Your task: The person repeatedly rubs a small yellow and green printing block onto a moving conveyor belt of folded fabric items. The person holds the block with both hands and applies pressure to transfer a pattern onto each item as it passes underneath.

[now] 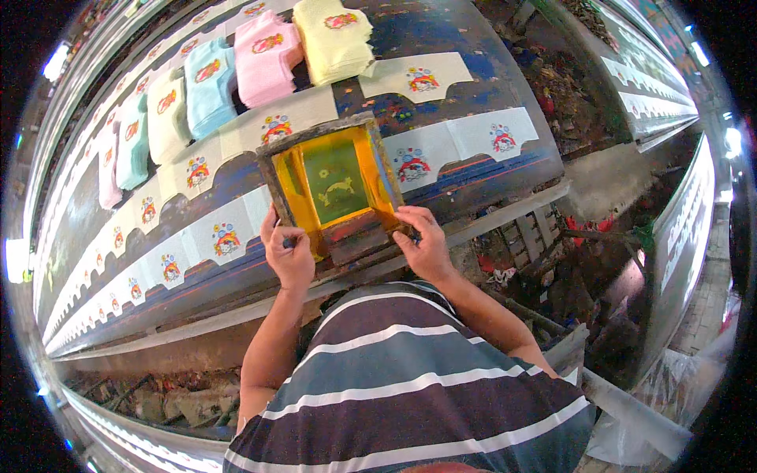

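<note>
A screen-printing frame (339, 177) with dark wooden sides, a yellow-orange border and a greenish mesh window is between my two hands, over the near row of cloth pieces. My left hand (288, 256) grips its near left corner with curled fingers. At the near right corner, my right hand (423, 243) holds the frame with thumb and fingers. White cloth pieces (465, 146) with colourful cartoon prints show to the right of the frame, and more printed pieces (213, 240) run off to its left. Whatever lies directly beneath the frame is hidden.
The long dark table (430, 39) carries stacks of pink cloth (264, 71), yellow cloth (335, 47) and blue cloth (209, 91). A metal rail (505, 213) runs along its near edge. Another table (646, 87) with white pieces stands at right, past a littered gap.
</note>
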`<state>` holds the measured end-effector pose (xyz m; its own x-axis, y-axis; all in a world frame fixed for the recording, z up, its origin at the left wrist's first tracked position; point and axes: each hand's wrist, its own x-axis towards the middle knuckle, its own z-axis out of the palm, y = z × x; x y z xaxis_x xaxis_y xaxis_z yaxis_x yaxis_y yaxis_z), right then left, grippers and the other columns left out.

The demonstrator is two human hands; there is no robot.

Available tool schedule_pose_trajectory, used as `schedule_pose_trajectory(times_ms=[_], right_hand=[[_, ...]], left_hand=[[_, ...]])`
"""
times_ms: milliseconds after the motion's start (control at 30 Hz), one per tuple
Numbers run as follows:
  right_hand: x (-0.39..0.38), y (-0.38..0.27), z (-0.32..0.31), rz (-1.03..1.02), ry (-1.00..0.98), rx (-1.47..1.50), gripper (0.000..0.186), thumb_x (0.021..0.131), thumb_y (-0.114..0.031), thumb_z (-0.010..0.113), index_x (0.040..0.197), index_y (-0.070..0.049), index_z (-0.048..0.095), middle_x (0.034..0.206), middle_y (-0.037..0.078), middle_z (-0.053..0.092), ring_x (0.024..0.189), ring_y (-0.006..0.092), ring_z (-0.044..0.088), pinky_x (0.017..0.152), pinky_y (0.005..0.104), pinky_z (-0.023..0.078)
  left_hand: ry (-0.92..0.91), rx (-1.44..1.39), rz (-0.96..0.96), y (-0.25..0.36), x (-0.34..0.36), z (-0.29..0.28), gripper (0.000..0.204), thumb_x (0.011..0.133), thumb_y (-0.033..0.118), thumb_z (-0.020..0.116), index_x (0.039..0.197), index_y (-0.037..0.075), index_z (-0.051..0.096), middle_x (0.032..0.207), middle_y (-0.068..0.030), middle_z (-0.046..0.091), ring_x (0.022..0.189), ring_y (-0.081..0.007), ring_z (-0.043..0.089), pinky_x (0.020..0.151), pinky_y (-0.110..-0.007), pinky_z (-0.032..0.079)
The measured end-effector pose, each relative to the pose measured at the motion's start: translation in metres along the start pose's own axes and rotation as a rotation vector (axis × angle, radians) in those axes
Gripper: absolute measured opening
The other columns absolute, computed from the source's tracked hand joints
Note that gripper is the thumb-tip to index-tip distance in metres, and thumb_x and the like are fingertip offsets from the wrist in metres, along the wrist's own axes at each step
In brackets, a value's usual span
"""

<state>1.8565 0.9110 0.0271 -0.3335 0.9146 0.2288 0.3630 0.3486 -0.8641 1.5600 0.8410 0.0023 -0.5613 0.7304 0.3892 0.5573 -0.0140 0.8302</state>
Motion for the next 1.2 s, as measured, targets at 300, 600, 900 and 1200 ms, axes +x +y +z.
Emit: schedule_pose_trajectory(times_ms=[300, 600, 900, 1200], right_hand=[[0.019, 0.082, -0.124, -0.022, 0.008, -0.054, 0.043, 0.092, -0.006, 0.085, 0.134, -0.006, 0.077, 0.141, 0.016, 0.076, 0.139, 0.0382, 0.066, 0.123, 0.0499, 0.051], [0.02, 0.107, -0.169, -0.089, -0.099, -0.006, 0.048, 0.089, 0.001, 0.086, 0.136, -0.006, 0.076, 0.144, 0.016, 0.074, 0.144, 0.0397, 0.064, 0.123, 0.0511, 0.051], [0.016, 0.105, -0.172, -0.115, -0.155, 0.043, 0.048, 0.09, 0.002, 0.085, 0.136, -0.006, 0.075, 0.145, 0.016, 0.072, 0.145, 0.0423, 0.063, 0.124, 0.0526, 0.05], [0.022, 0.055, -0.141, -0.367, -0.257, -0.309, 0.05, 0.09, -0.01, 0.085, 0.139, -0.011, 0.075, 0.144, 0.013, 0.069, 0.141, 0.0407, 0.064, 0.12, 0.0537, 0.051]], left_hand=[[-0.015, -0.105, -0.069, 0.044, -0.026, 0.149, 0.019, 0.082, -0.012, 0.076, 0.089, 0.006, 0.073, 0.165, -0.0289, 0.061, 0.151, -0.0395, 0.058, 0.119, -0.045, 0.048], [-0.041, -0.179, -0.229, 0.055, -0.034, 0.169, 0.017, 0.082, -0.01, 0.076, 0.086, 0.005, 0.069, 0.169, -0.0258, 0.06, 0.128, -0.0256, 0.071, 0.098, -0.037, 0.057], [-0.038, -0.254, -0.313, 0.047, -0.034, 0.16, 0.018, 0.081, -0.011, 0.075, 0.088, 0.004, 0.067, 0.171, -0.0196, 0.061, 0.136, -0.0219, 0.068, 0.109, -0.035, 0.053], [-0.055, -0.282, -0.316, 0.051, -0.03, 0.158, 0.017, 0.08, -0.009, 0.077, 0.085, 0.004, 0.069, 0.171, -0.0228, 0.06, 0.147, -0.0292, 0.065, 0.12, -0.04, 0.049]])
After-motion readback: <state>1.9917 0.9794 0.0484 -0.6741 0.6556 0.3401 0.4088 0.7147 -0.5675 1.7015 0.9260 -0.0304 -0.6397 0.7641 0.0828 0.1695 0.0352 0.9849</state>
